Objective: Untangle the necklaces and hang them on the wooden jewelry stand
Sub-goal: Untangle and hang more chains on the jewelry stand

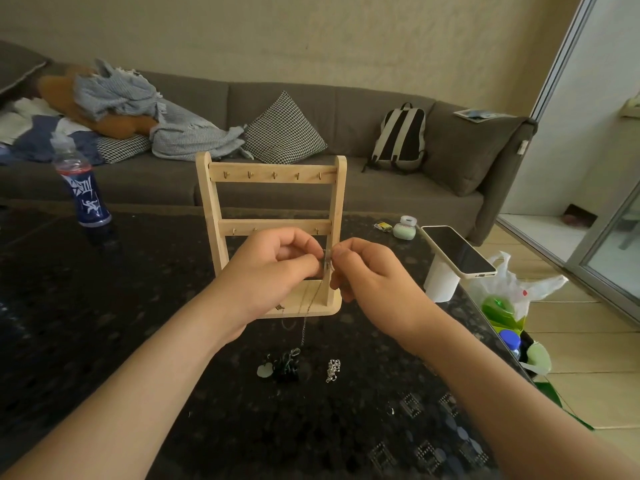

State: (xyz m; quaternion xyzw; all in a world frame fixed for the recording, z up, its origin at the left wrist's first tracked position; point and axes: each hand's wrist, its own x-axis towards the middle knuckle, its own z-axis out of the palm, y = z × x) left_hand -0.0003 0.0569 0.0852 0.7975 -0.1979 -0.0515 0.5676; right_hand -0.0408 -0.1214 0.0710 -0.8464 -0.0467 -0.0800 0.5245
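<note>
– Necklaces (285,367), where?
– Three lots. One thin chain (326,262) is up between both hands, and two lie on the worktop (138,306) nearer the person than the stand.
– Start at the left.
– A blue-labelled bottle (83,192) stands upright at the far left of the worktop, well apart from the rest. Next comes the wooden stand (211,188), upright in the middle, with two crossbars carrying small hooks. The left hand (273,268) is raised in front of its lower bar.
– Fingers?
– The left fingers (310,266) are curled, pinching the thin chain at its top. The right hand (374,282) is just beside it, and its fingers (341,258) pinch the same chain. The fingertips of the two hands nearly meet.
– And the chain itself?
– It hangs down past the stand's base to the worktop. Its lower end reaches a dark tangle (289,370) with a pale green pendant. Joined or only touching, I cannot tell. A small silver chain (333,369) lies heaped just to the right of the tangle, apart from it.
– Further right?
– A phone (457,251) rests tilted on a white holder (441,285) at the worktop's edge. A plastic bag (512,292) sits beyond it, off the worktop.
</note>
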